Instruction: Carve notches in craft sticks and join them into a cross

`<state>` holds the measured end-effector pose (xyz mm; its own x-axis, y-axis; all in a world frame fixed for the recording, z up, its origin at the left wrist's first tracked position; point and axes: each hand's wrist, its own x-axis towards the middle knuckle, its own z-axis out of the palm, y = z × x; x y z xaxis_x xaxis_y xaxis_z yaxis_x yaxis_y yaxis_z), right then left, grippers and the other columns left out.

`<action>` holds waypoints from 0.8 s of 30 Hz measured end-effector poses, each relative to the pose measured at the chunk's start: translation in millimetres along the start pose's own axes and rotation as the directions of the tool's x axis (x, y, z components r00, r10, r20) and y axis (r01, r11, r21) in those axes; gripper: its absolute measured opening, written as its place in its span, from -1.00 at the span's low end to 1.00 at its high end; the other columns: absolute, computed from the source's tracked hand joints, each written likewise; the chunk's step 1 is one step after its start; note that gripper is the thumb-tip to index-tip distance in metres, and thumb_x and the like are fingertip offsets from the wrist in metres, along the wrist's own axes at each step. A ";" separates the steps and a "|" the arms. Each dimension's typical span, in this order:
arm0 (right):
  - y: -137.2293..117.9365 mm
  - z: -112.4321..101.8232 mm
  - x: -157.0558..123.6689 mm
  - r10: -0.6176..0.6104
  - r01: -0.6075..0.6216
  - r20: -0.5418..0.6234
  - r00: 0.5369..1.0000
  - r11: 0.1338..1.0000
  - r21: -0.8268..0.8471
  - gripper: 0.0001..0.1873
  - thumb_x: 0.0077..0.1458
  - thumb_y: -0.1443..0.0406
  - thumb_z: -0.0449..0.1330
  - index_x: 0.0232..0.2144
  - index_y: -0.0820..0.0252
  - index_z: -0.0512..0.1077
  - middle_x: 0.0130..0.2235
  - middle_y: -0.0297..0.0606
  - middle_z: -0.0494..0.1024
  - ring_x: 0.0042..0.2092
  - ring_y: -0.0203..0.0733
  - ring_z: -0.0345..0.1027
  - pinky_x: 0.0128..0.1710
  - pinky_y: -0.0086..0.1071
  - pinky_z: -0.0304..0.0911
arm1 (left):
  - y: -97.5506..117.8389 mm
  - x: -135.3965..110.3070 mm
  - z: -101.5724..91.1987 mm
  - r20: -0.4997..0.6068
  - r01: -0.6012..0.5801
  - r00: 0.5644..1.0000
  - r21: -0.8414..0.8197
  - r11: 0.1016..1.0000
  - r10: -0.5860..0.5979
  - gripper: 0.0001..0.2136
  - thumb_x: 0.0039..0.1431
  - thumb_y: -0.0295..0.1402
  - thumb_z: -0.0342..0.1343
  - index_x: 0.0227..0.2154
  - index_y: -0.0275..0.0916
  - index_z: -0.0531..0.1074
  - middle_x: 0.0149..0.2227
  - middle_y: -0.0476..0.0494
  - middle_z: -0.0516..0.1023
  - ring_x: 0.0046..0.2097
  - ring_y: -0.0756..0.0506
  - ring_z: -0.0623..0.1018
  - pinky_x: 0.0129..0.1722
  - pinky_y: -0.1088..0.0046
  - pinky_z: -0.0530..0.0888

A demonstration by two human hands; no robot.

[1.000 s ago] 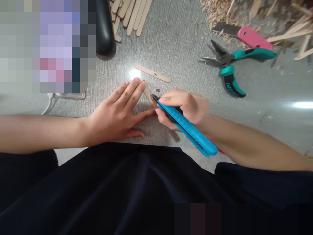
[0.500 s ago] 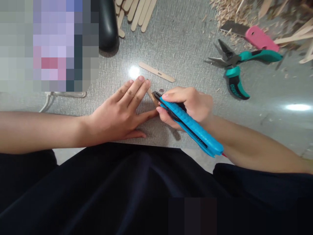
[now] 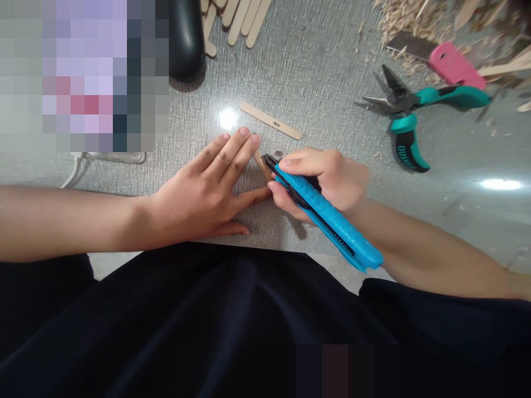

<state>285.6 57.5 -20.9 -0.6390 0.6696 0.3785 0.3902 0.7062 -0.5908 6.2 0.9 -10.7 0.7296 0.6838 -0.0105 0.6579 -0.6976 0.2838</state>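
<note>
My left hand [image 3: 219,179] lies flat with its fingers spread, pressing a wooden craft stick [image 3: 260,161] onto the table. Most of that stick is hidden under the fingers. My right hand [image 3: 332,177] is wrapped round a blue utility knife [image 3: 332,213], whose tip rests at the pressed stick, just beside my left fingers. Just beyond the hands lies another craft stick [image 3: 271,120] with a small slot cut near its middle. A small dark round spot [image 3: 279,153] shows on the table close to the knife's tip.
To the right lie spread teal-and-black pliers [image 3: 400,105] and a pink-handled blade [image 3: 456,63], beside a heap of wood shavings [image 3: 404,22]. Several craft sticks [image 3: 244,22] sit at the back, next to a black rounded object [image 3: 186,41]. A white cable [image 3: 77,166] lies on the left.
The whole view has shifted slightly, with the tools sitting a little further right. Both hands keep almost the same pose, and the knife stays at the pressed stick.
</note>
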 end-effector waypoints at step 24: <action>-6.3 -6.5 11.8 -0.093 0.099 0.079 0.993 0.993 -0.063 -0.75 0.43 0.37 0.34 0.03 -0.04 0.43 -0.20 -0.31 0.77 -0.37 -0.20 0.67 -0.44 -0.37 0.53 | 13.0 5.8 -6.9 0.025 0.012 1.000 0.064 0.998 -0.013 -0.04 0.50 0.16 0.36 0.67 -0.28 0.10 0.73 -0.71 0.16 0.72 -0.72 0.26 0.63 -0.45 0.45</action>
<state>279.9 62.5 -8.1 -0.7229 0.5805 0.3747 0.3665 0.7819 -0.5043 17.7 -2.8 -0.5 0.7252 0.6875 -0.0383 0.6770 -0.7018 0.2217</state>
